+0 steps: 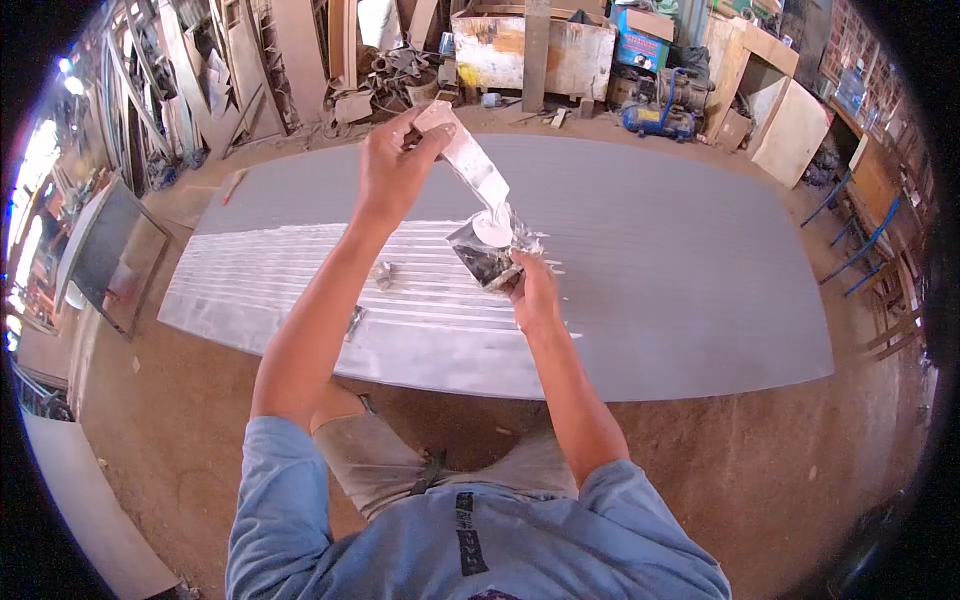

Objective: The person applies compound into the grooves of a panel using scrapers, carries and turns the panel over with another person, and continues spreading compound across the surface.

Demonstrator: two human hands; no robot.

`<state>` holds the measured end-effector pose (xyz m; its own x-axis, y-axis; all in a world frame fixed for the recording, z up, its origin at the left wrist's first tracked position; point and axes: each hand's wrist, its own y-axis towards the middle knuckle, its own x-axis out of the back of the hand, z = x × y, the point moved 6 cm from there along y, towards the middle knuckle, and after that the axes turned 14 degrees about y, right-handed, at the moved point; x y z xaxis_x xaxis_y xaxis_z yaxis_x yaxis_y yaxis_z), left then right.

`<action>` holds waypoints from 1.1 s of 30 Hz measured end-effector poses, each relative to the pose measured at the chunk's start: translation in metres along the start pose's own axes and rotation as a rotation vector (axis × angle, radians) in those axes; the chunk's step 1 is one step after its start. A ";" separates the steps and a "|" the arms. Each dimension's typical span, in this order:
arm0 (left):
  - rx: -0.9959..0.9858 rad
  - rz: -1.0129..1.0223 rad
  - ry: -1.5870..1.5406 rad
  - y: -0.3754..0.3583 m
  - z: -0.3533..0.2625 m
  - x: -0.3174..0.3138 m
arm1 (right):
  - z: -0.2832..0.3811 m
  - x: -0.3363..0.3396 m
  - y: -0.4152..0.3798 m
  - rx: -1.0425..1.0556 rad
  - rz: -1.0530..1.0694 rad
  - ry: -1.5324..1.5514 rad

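Note:
My left hand (pixel 393 165) is raised over a large grey board (pixel 680 260) and grips the handle end of a flat, white-coated spreader (pixel 470 165), tilted down to the right. The spreader's lower tip carries a blob of white paste and rests in the mouth of a small clear plastic bag (pixel 487 252). My right hand (pixel 532 290) holds that bag from below. White paste lines (pixel 290 270) streak the left part of the board under both hands. My knees and blue shirt fill the bottom of the view.
The grey board lies flat on a dirt floor. A small metal object (pixel 383 274) and another dark piece (pixel 354 322) lie on the streaked area. A dark-framed panel (pixel 110 255) leans at left. Wooden boards, a crate (pixel 530 50) and a blue compressor (pixel 660 115) crowd the far side.

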<state>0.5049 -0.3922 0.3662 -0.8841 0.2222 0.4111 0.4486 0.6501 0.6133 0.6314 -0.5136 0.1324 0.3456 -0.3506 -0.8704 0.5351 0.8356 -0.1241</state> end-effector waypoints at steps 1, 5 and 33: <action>0.001 -0.001 0.001 -0.002 0.003 -0.002 | 0.000 0.000 0.000 0.001 0.007 0.005; -0.011 -0.020 0.109 -0.008 0.008 -0.005 | 0.003 -0.004 -0.003 0.020 0.016 -0.004; 0.064 0.187 0.372 -0.047 0.095 -0.061 | 0.122 0.002 -0.007 0.176 -0.056 -0.127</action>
<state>0.5256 -0.3674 0.2483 -0.6755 0.0705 0.7340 0.5772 0.6700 0.4668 0.7226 -0.5718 0.1895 0.3999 -0.4541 -0.7962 0.6789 0.7304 -0.0756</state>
